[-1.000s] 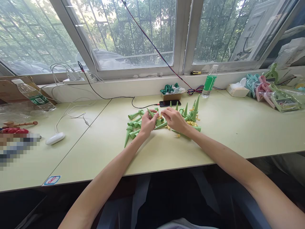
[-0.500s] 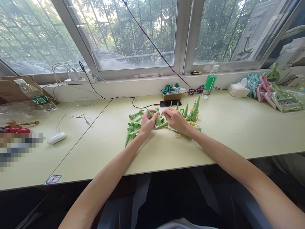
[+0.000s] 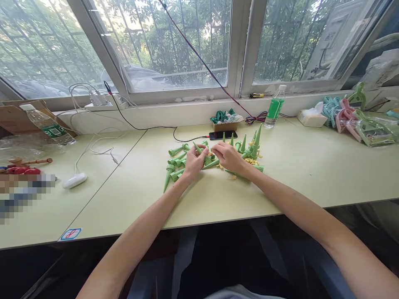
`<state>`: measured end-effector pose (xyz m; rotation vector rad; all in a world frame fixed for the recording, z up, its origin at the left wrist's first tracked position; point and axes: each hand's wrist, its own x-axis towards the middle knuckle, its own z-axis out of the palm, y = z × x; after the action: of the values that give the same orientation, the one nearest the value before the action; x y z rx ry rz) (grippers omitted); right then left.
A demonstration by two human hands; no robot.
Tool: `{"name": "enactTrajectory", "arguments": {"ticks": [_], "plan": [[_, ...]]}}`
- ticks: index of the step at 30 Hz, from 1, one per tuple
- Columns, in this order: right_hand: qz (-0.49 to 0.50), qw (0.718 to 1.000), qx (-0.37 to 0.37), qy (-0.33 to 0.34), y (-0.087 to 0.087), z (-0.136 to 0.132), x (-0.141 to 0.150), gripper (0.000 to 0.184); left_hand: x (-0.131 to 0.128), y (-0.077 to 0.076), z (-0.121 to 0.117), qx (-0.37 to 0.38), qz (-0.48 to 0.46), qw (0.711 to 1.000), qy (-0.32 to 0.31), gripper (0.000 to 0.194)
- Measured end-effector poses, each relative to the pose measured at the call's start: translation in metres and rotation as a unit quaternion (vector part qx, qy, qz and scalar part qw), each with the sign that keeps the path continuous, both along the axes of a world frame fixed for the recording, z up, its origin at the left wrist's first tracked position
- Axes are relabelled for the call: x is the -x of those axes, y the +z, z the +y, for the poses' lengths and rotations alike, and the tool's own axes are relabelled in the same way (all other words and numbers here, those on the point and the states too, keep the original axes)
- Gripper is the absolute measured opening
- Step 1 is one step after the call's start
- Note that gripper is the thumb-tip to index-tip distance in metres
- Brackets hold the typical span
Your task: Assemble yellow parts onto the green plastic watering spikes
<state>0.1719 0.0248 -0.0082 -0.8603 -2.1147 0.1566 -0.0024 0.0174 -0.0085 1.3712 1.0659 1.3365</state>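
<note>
My left hand (image 3: 195,161) is closed round a green plastic watering spike (image 3: 197,148), whose pointed end sticks up past the fingers. Close beside it, my right hand (image 3: 230,158) has its thumb and fingers pinched together; whatever sits between the fingertips is too small and covered to make out. Capped green spikes (image 3: 176,161) lie in a cluster left of my left hand. Past my right hand, more green spikes (image 3: 257,143) stand point up among small yellow plastic pieces (image 3: 250,160). One loose yellow piece (image 3: 232,177) lies nearer to me.
Behind the pile lie a phone (image 3: 223,135) on a cable and a small box (image 3: 226,124) with green wrapping. A green-labelled bottle (image 3: 274,107) and a tissue pack (image 3: 312,116) stand right of them. A white charger (image 3: 75,180) lies on the left of the table (image 3: 124,199).
Both hands stay over the pile with only a slight shift. My right fingertips have come a little to the left, nearer the spike in my left hand.
</note>
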Motion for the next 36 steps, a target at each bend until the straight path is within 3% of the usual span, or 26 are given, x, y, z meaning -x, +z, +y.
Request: {"name": "enactTrajectory", "arguments": {"ticks": [17, 26, 36], "plan": [[0.008, 1.0, 0.003, 0.0, -0.0005, 0.0004, 0.0001, 0.02, -0.0013, 0.0005, 0.0014, 0.01, 0.014, 0.999, 0.041, 0.036], [0.01, 1.0, 0.012, 0.007, 0.0001, 0.0004, -0.0004, 0.012, -0.0022, -0.0012, 0.0018, -0.097, 0.096, 0.989, 0.066, 0.03], [-0.002, 0.999, 0.031, 0.025, -0.0007, 0.0001, 0.0002, 0.013, -0.002, 0.0014, -0.0001, -0.13, 0.132, 0.979, 0.081, 0.023]]}}
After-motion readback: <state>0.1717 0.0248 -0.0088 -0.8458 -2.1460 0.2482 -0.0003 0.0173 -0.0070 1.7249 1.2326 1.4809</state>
